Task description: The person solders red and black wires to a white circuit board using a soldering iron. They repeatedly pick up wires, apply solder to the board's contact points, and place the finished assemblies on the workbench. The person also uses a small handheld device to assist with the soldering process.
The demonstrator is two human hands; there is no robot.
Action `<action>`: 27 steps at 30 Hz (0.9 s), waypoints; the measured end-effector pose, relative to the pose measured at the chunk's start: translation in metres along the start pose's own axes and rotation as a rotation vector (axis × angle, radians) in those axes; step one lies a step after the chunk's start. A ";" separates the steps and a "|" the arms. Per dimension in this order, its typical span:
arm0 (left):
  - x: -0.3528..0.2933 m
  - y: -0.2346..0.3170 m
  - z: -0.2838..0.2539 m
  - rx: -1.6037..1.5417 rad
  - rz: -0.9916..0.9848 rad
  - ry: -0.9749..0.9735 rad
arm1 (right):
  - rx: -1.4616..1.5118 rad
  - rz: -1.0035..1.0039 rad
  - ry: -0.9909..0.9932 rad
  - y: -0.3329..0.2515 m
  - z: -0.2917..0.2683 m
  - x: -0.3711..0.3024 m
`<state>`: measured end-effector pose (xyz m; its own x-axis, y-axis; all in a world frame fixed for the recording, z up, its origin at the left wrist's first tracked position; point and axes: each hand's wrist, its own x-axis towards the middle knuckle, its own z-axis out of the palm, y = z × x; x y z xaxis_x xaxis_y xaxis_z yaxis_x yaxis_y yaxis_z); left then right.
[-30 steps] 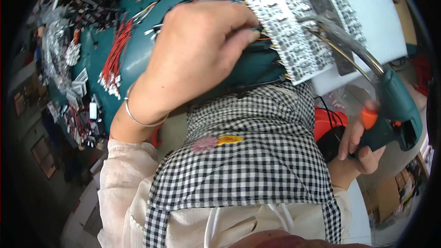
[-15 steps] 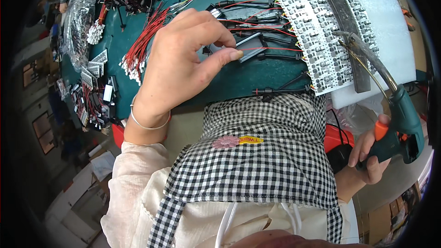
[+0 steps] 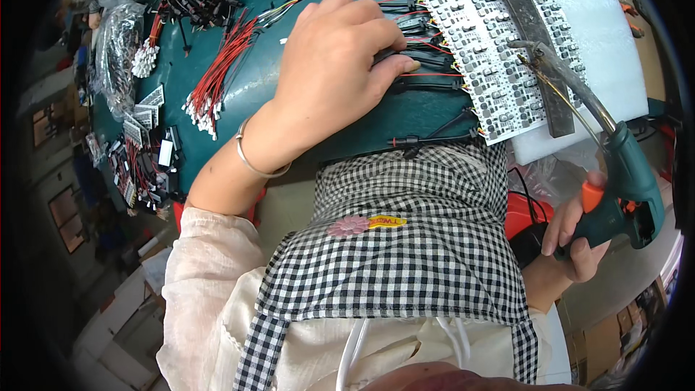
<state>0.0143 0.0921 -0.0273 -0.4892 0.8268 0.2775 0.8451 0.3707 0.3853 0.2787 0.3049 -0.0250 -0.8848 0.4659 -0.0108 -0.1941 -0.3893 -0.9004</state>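
The left hand [image 3: 337,65] has moved nearer the board [image 3: 481,54], thumb and forefinger at a black cable [image 3: 436,60] beside it, possibly pinching though I cannot tell, while the right hand [image 3: 575,242] clasps the soldering gun [image 3: 633,166].

Our left hand [image 3: 344,58] extends ahead of our right hand [image 3: 573,242].
We arch the left palm-down, thumb [image 3: 394,69] near forefinger [image 3: 387,33]; to its right and lower, the other curls in a grip.
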 end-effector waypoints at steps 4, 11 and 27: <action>0.006 0.002 0.005 0.001 0.031 -0.035 | -0.001 -0.018 0.040 0.000 -0.001 -0.002; 0.018 0.033 -0.020 -0.475 0.127 0.041 | 0.017 -0.029 0.052 0.000 -0.007 -0.005; 0.011 0.034 0.037 -0.236 0.039 -0.074 | -0.108 0.064 0.277 -0.003 0.016 -0.033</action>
<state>0.0460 0.1297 -0.0436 -0.4324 0.8706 0.2346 0.7852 0.2357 0.5727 0.3016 0.2782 -0.0147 -0.7414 0.6483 -0.1735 -0.0825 -0.3446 -0.9351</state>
